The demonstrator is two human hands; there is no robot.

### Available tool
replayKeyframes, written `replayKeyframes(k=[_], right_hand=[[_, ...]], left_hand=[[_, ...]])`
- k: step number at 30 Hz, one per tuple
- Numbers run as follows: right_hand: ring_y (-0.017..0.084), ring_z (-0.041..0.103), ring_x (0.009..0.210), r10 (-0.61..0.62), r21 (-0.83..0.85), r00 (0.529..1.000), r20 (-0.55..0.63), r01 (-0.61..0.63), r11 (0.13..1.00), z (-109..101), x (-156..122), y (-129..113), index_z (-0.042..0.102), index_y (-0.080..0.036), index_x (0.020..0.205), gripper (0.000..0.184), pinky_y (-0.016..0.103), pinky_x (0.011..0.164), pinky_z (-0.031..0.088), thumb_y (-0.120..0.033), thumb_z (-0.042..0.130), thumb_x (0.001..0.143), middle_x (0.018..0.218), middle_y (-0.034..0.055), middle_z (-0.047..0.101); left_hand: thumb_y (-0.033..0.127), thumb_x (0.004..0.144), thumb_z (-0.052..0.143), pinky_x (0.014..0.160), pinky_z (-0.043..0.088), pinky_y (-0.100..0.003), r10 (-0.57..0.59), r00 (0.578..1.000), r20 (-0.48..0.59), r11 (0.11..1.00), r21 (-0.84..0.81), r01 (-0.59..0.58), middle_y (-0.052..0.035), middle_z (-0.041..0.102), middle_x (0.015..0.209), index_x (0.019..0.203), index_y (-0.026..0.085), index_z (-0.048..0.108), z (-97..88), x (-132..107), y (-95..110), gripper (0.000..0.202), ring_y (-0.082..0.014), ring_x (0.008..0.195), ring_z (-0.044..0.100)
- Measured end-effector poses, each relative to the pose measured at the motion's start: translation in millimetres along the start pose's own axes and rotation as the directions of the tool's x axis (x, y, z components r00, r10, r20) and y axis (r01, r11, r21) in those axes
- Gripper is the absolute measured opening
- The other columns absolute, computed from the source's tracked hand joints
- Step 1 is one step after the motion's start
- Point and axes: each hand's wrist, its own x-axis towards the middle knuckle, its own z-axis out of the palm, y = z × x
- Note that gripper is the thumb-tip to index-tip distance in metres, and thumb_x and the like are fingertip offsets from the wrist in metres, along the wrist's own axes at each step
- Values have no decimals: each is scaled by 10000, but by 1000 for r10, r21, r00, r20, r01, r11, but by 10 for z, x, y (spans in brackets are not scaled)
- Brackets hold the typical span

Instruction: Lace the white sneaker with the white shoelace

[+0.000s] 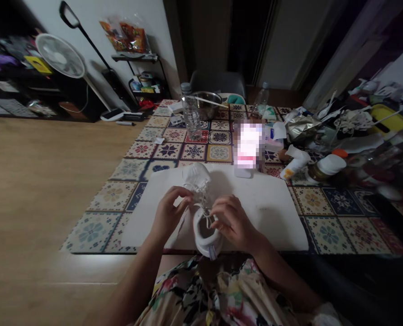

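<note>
A white sneaker (197,174) lies on a white sheet at the table's front edge, its toe pointing away from me and its heel close to my lap. White shoelaces (207,219) run across its upper and hang loosely over the opening. At the shoe's left side, my left hand (170,209) has thumb and forefinger pinched together on a lace. My right hand (235,222) is opposite, by the shoe's opening, its fingertips closed round a loop of lace. The exact ends of the laces are too small to make out.
The white sheet (272,203) covers part of the patterned tablecloth (169,149). A blurred lit screen (249,144) stands behind the shoe. Farther back are a plastic bottle (192,113) and a metal bowl (210,106). Jars, including a white-lidded one (330,165), crowd the right side.
</note>
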Motion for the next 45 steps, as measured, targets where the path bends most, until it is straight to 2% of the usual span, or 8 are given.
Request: replayKeyframes(k=[6, 17, 22, 25, 27, 32, 38, 45], right_hand=[[218, 555, 950, 88, -273, 995, 38, -75, 959, -5, 54, -98, 636, -212, 904, 100, 382, 877, 393, -269, 571, 953, 969, 54, 666], [228, 529, 910, 62, -405, 965, 254, 48, 913, -110, 203, -194, 651, -212, 792, 103, 404, 803, 352, -261, 698, 869, 909, 40, 664], [189, 560, 842, 36, 69, 967, 254, -55, 996, -206, 206, -315, 618, -229, 806, 247, 383, 791, 434, -301, 474, 994, 838, 27, 640], [158, 603, 740, -116, 610, 958, 264, -72, 789, -337, 162, -424, 565, -266, 723, 339, 330, 712, 506, -470, 480, 979, 714, -20, 628], [158, 628, 751, -138, 681, 948, 287, -100, 725, -383, 145, -428, 578, -274, 736, 313, 320, 708, 522, -477, 512, 965, 730, -26, 656], [189, 629, 913, 246, 243, 961, 122, -270, 932, -200, 128, -158, 635, -238, 925, 210, 342, 816, 520, -316, 456, 1002, 933, 54, 668], [222, 596, 1018, 153, -18, 968, 201, -152, 988, -23, 63, 28, 615, -228, 1077, 207, 391, 907, 503, -132, 518, 921, 1067, 73, 649], [202, 598, 1010, 110, 120, 980, 167, -131, 984, 53, 83, 104, 645, -251, 987, 151, 339, 885, 498, -199, 506, 960, 1052, 63, 616]], left_hand=[[352, 868, 645, 769, 433, -318, 268, 959, 98, 958, 84, -276, -36, 625, 764, 752, 196, 695, -151, -237, 145, 200, -190, 797, 573], [428, 825, 704, 892, 353, -380, 79, 960, 267, 955, 256, -150, -70, 657, 1027, 1019, 245, 719, -116, -352, 198, 267, -246, 1027, 542], [425, 822, 720, 907, 370, -383, 98, 958, 268, 968, 199, -154, -81, 655, 1045, 1066, 255, 719, -91, -347, 162, 298, -249, 1039, 546], [396, 831, 716, 912, 379, -380, 119, 957, 266, 976, 146, -162, -78, 656, 1030, 1049, 245, 720, -79, -336, 157, 265, -239, 1019, 552], [367, 837, 710, 908, 387, -373, 135, 956, 261, 982, 97, -165, -73, 655, 1011, 1020, 232, 718, -66, -328, 165, 228, -228, 997, 558], [275, 858, 655, 925, 417, -355, 132, 950, 282, 991, -43, -125, -70, 649, 976, 890, 199, 688, -13, -322, 195, 89, -210, 981, 568], [351, 885, 648, 949, 436, -346, 169, 925, 339, 963, -255, -83, -89, 606, 1032, 880, 186, 687, 16, -303, 182, 170, -213, 1030, 554], [509, 822, 692, 828, 419, -301, 112, 928, 356, 838, -535, 104, -66, 560, 936, 777, 156, 663, 46, -291, 70, 357, -187, 896, 531]])
